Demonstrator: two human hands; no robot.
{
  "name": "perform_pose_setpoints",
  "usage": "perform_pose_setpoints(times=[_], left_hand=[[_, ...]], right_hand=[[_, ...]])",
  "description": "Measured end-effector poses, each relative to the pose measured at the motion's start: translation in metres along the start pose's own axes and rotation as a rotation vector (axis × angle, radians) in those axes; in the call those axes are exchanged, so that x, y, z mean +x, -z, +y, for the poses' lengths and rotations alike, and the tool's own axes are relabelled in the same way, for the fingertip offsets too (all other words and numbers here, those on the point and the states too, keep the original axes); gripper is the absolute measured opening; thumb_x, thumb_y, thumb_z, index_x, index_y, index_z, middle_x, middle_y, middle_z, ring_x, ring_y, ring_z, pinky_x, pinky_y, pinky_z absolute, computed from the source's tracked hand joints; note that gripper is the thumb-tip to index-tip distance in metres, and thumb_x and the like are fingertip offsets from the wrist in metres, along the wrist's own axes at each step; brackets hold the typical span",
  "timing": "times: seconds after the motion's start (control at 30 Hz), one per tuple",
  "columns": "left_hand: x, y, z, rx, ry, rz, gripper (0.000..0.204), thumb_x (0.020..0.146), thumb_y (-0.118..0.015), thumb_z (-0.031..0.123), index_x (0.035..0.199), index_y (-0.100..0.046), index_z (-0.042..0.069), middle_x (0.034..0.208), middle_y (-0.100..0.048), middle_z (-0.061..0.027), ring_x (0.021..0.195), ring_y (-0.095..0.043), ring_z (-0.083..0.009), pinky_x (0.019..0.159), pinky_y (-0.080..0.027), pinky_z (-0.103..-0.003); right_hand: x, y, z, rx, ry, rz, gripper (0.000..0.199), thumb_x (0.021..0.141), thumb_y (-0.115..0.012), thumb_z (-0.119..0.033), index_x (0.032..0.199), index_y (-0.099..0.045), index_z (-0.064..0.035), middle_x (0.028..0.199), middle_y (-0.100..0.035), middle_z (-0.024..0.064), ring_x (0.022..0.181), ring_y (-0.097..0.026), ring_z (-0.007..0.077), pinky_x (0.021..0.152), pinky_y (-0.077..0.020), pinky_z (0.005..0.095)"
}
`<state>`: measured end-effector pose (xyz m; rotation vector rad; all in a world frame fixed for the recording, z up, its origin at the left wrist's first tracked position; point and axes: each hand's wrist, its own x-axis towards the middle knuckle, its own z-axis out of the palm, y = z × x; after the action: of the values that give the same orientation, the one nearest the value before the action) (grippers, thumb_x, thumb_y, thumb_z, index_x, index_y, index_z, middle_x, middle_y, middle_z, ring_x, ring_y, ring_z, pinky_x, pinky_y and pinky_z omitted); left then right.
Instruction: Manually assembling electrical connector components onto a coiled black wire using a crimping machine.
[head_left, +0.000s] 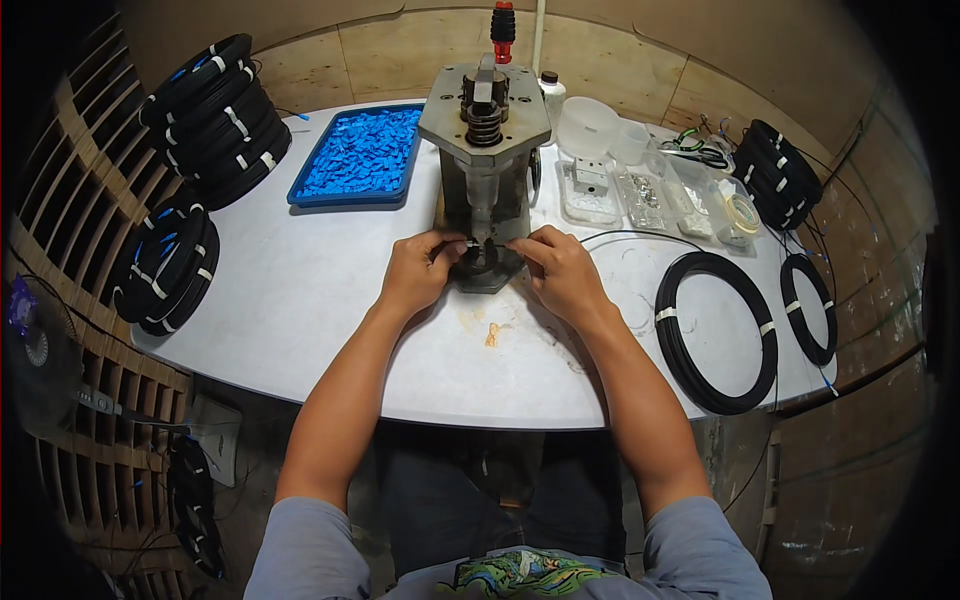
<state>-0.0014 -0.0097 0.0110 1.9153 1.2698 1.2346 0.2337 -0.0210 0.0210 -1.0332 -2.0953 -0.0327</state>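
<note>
A metal bench press (484,150) stands at the middle of the table, and both my hands meet at its base. My left hand (415,275) is closed in a pinch beside the press die, on a small piece at the fingertips that I cannot make out. From the other side my right hand (562,272) pinches the end of a black cable (640,233), held at the die. The cable runs right toward a large black cable coil (668,350) tied with white bands. What sits inside the die is too small and dark to tell.
A blue tray (300,196) of small blue parts lies left of the press. Stacked black coils (225,130) and more coils (165,270) stand at the far left. Clear containers (640,195), a white bottle (553,92) and another coil stack (778,175) line the right back. A smaller coil (790,308) lies at the right edge.
</note>
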Motion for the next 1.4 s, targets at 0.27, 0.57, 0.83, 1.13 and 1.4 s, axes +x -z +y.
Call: perform_pose_setpoints(times=[0.27,0.57,0.83,1.13,1.4], left_hand=[[0.0007,0.0003,-0.0007,0.012,0.000,0.006,0.018,0.090,-0.065,0.009,0.103,-0.073,0.001,0.085,-0.074,-0.0151,0.076,-0.072,-0.0218,0.073,-0.055,-0.031],[0.0002,0.0002,0.0027,0.030,-0.010,0.006,0.018,0.090,-0.064,0.009,0.103,-0.074,0.001,0.085,-0.074,-0.0154,0.076,-0.072,-0.0220,0.073,-0.054,-0.031],[-0.0004,0.0011,0.0031,0.035,-0.009,0.003,0.018,0.090,-0.064,0.009,0.104,-0.074,0.001,0.085,-0.074,-0.0151,0.075,-0.071,-0.0209,0.072,-0.054,-0.031],[0.0001,0.0000,0.0012,0.017,0.007,0.002,0.018,0.090,-0.065,0.009,0.104,-0.074,0.001,0.085,-0.074,-0.0156,0.075,-0.071,-0.0210,0.073,-0.054,-0.031],[-0.0002,-0.0008,-0.0027,0.023,-0.020,0.015,0.018,0.090,-0.065,0.010,0.104,-0.074,0.001,0.085,-0.074,-0.0158,0.075,-0.071,-0.0223,0.073,-0.054,-0.032]], right_hand=[[0.0003,0.0001,-0.0018,0.022,-0.006,0.017,0.038,0.066,-0.066,0.007,0.100,-0.074,-0.0083,0.087,-0.065,0.0120,0.078,-0.064,0.0319,0.070,-0.0533,0.0408],[-0.0013,-0.0008,0.0012,0.003,-0.016,-0.003,0.039,0.066,-0.066,0.007,0.100,-0.074,-0.0087,0.088,-0.066,0.0120,0.078,-0.065,0.0318,0.070,-0.0535,0.0404],[-0.0003,0.0000,-0.0006,0.013,-0.012,-0.005,0.038,0.066,-0.066,0.007,0.100,-0.074,-0.0088,0.088,-0.065,0.0117,0.078,-0.064,0.0318,0.070,-0.0535,0.0408],[-0.0013,-0.0005,-0.0001,0.007,0.004,0.008,0.035,0.069,-0.067,0.006,0.100,-0.074,-0.0083,0.085,-0.064,0.0114,0.078,-0.064,0.0313,0.071,-0.0527,0.0407],[-0.0010,-0.0013,0.0000,0.022,0.010,0.023,0.034,0.070,-0.067,0.005,0.100,-0.074,-0.0080,0.084,-0.064,0.0120,0.077,-0.064,0.0315,0.069,-0.0528,0.0408]])
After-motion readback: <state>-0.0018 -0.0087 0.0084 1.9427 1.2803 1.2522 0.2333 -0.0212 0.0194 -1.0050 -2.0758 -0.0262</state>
